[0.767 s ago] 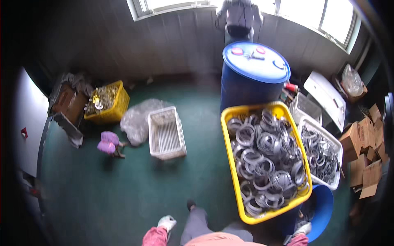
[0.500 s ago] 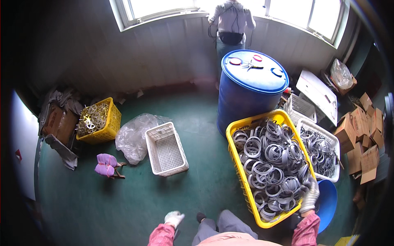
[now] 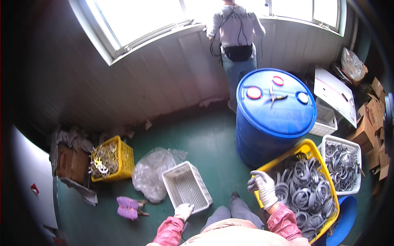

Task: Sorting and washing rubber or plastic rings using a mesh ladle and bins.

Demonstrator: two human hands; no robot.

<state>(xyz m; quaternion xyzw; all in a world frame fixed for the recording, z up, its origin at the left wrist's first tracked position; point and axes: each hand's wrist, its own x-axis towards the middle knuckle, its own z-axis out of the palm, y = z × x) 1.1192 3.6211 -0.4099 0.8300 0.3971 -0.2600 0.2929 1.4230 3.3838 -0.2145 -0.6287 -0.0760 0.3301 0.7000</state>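
Note:
My right hand [image 3: 264, 189], in a striped white-grey glove, is raised over the left rim of a large yellow crate [image 3: 331, 184]. Its fingers are bent but apart, and nothing shows in them. Many grey rings [image 3: 303, 192] of flat band fill that crate in a loose heap. In a white glove, my left hand [image 3: 183, 210] overlaps the near corner of a white perforated basket [image 3: 202, 180] in view; whether it touches the basket I cannot tell. Its fingers are loosely curved, and I see nothing held. The white basket has no contents that I can see.
A blue drum [image 3: 262, 119] with pliers [image 3: 280, 98] on its lid stands beyond the crate. Right of it are a white crate [image 3: 357, 164] of grey rings and a blue basin [image 3: 348, 217]. Leftward lie clear plastic [image 3: 150, 174], a purple-padded stool [image 3: 128, 208] and a yellow basket [image 3: 126, 160].
My right hand has moved from the crate's near right rim to its left side. My left hand now overlaps the white basket's corner. The view has shifted, and the person by the window appears larger.

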